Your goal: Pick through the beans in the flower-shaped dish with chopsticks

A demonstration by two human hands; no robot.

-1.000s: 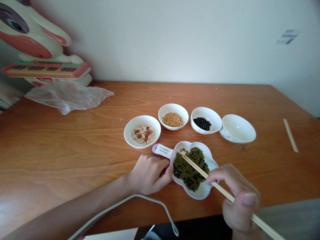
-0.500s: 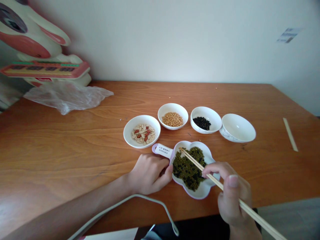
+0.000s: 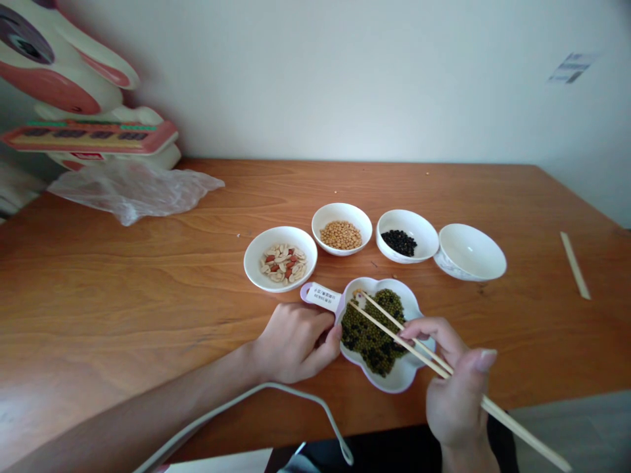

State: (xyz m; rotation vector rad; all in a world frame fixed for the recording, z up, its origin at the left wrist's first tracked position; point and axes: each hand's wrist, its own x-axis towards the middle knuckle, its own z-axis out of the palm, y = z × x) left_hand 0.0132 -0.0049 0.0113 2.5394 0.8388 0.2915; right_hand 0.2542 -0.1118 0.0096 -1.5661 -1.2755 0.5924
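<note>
A white flower-shaped dish with a lilac rim (image 3: 401, 384) holds green beans (image 3: 369, 332) mixed with some black ones. Its short handle carries a printed label (image 3: 323, 296). My left hand (image 3: 298, 343) is closed, thumb and curled fingers gripping the dish's left rim just below the handle. In my right hand (image 3: 458, 387) is a pair of wooden chopsticks (image 3: 424, 355), held with their tips spread apart. The tips reach the upper left of the dish, around a small pale and reddish bit (image 3: 359, 297).
Behind the dish stand white bowls: one with peanuts (image 3: 283, 264), one with soybeans (image 3: 340, 235), one with black beans (image 3: 399, 242) and an empty one (image 3: 470, 253). A wooden strip (image 3: 574, 265) lies right. A plastic bag (image 3: 133, 190) and dog-shaped toy (image 3: 89, 118) are left; a cable (image 3: 266, 386) crosses in front.
The chopsticks have opened: their tips, close together before, are now apart. My right thumb has lifted and shifted right. The left hand and the dish stay in place.
</note>
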